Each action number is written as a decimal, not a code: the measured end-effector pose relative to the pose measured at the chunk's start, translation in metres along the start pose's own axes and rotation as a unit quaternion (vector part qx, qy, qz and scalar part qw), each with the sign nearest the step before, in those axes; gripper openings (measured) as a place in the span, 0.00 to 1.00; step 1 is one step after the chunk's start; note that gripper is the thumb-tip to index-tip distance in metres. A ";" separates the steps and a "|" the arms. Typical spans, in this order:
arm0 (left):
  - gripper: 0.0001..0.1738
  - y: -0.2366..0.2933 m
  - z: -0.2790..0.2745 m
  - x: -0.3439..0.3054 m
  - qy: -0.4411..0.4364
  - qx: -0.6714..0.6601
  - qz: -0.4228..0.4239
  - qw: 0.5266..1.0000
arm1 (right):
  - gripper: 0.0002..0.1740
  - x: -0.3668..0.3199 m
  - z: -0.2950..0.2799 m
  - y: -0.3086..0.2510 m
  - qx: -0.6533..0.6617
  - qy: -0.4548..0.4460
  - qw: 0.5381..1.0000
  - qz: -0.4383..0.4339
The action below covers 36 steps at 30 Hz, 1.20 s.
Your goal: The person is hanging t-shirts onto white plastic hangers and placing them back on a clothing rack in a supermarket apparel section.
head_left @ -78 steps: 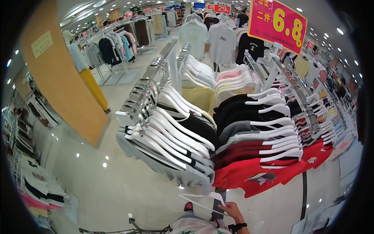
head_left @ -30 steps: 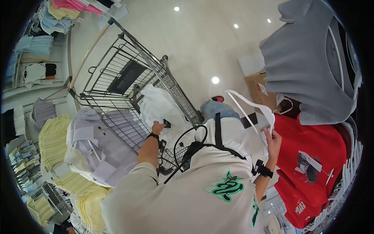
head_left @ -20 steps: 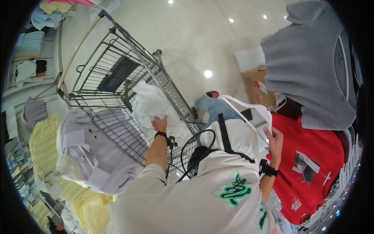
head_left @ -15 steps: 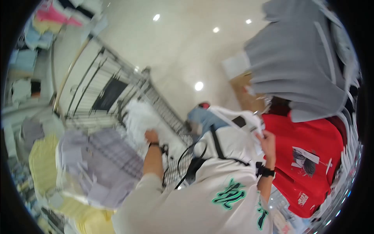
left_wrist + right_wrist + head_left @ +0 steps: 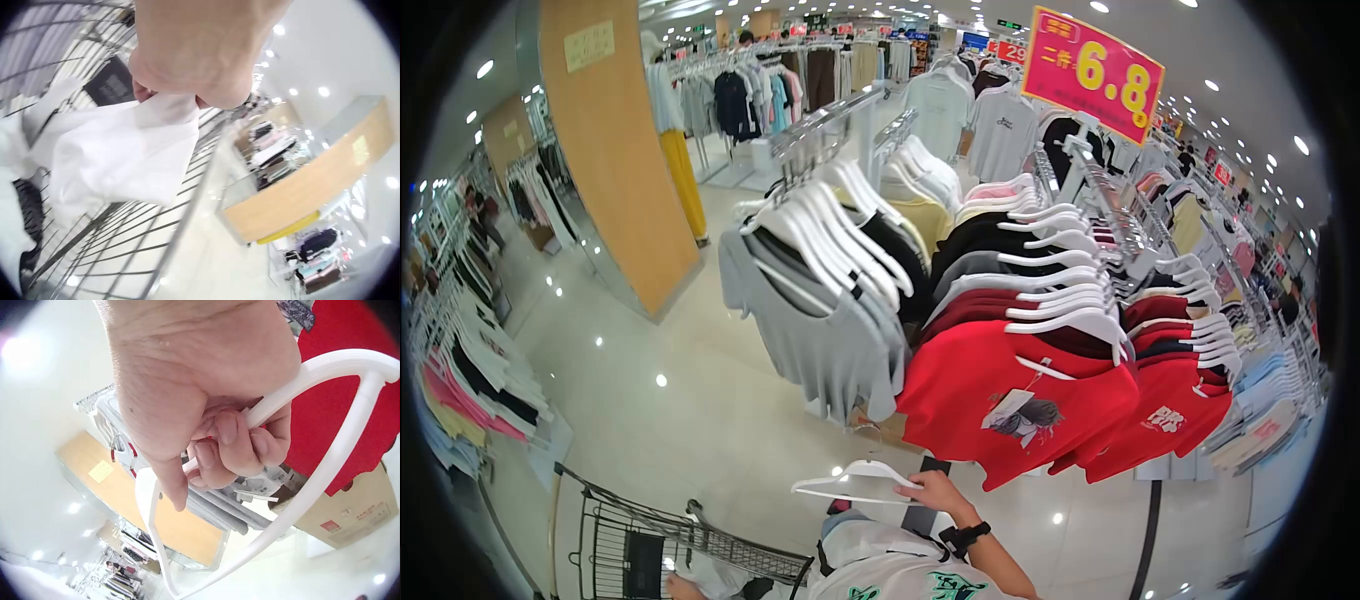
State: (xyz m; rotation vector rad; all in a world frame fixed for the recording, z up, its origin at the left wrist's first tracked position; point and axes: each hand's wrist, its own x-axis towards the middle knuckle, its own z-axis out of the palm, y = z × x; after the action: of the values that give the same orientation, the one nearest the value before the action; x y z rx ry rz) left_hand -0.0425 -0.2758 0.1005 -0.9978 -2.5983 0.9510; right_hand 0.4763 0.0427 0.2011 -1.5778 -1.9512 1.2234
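Note:
My right hand (image 5: 940, 492) (image 5: 219, 437) grips a bare white plastic hanger (image 5: 855, 481) (image 5: 331, 462), fingers curled round its bar, in front of a rack of hung T-shirts. A red printed T-shirt (image 5: 1020, 405) hangs just beyond it, a grey one (image 5: 815, 320) to its left. My left hand (image 5: 200, 50) is down in the wire shopping cart (image 5: 650, 540) (image 5: 156, 237), pinching a white garment (image 5: 125, 156). In the head view only a sliver of that hand (image 5: 675, 588) shows at the bottom edge.
Rows of shirts on white hangers (image 5: 1040, 290) fill the rack under a pink 6.8 price sign (image 5: 1092, 72). An orange pillar (image 5: 615, 140) stands at left. Folded clothes (image 5: 460, 390) line the far left. Glossy floor (image 5: 670, 400) lies between cart and rack.
My head has lifted from the cart to the rack. The left hand stays in the cart on white cloth. The right hand keeps the hanger, now level in front of me.

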 end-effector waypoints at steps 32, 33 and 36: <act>0.12 0.099 -0.619 -0.074 -0.198 -0.535 0.637 0.518 | 0.19 -0.218 -0.055 0.067 0.383 0.297 0.875 0.025; 0.11 0.107 -0.623 -0.079 -0.198 -0.539 0.644 0.505 | 0.19 -0.224 -0.057 0.068 0.385 0.303 0.871 0.031; 0.10 0.128 -0.628 -0.097 -0.207 -0.563 0.643 0.477 | 0.11 -0.237 -0.062 0.075 0.358 0.337 0.871 0.021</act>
State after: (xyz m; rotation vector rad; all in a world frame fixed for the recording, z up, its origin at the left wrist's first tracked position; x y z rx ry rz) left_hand 0.3448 0.0451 0.5091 -3.5973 -2.0305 -1.0446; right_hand 0.6431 -0.1494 0.2346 -1.3644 -0.8776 1.0258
